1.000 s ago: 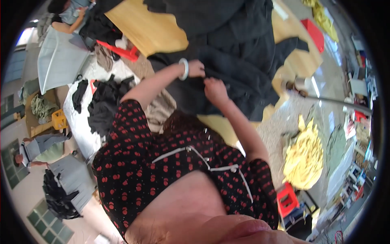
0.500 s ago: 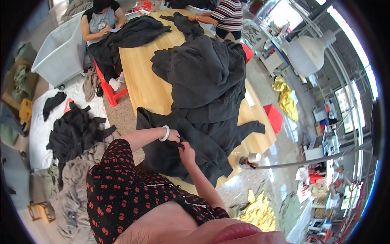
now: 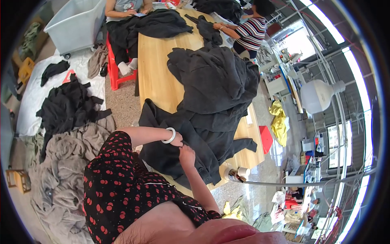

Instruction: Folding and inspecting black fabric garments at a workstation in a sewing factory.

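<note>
Dark garment [image 3: 162, 158]: spread over the worktop's [image 3: 156, 77] near edge.
Left hand [image 3: 176, 140]: touching garment; grip bent inward, cannot tell if closed.
Right hand [image 3: 187, 157]: just beside; grip curled at garment, hold equally unclear.
Dark pile [image 3: 221, 81]: towards the right edge.
White cup [image 3: 243, 172]: by near right corner.

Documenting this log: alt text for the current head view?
A bare left hand and right hand are close together on a dark garment on a wooden table, a white bangle on the left wrist. Beyond is a heap of dark clothing, then a person in a striped top and another in grey.
</note>
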Demonstrator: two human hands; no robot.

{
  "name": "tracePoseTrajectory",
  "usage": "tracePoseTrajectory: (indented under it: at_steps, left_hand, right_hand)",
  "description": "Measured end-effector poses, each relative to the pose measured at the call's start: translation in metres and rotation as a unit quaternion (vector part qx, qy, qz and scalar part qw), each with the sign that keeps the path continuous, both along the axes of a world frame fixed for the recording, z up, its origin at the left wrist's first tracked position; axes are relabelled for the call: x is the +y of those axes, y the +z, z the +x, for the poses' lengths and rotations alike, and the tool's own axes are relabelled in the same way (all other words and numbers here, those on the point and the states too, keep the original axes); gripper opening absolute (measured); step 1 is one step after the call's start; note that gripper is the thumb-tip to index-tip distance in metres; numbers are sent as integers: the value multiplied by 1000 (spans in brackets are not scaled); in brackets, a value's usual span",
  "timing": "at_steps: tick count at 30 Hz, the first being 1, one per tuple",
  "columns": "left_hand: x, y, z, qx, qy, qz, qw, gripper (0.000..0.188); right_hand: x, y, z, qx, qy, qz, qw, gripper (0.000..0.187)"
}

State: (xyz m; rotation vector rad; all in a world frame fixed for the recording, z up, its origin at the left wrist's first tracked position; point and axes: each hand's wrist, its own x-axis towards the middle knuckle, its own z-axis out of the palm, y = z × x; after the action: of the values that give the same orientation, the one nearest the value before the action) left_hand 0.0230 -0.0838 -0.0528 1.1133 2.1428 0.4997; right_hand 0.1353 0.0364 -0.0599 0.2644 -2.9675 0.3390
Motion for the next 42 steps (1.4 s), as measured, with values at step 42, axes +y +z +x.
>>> tracePoseTrajectory:
  at_steps: [42]
  left_hand:
    - [-67, 43, -6, -110, 93, 462, 875, 36]
  right_hand:
    - [72, 45, 8, -51, -206, -520, 827, 30]
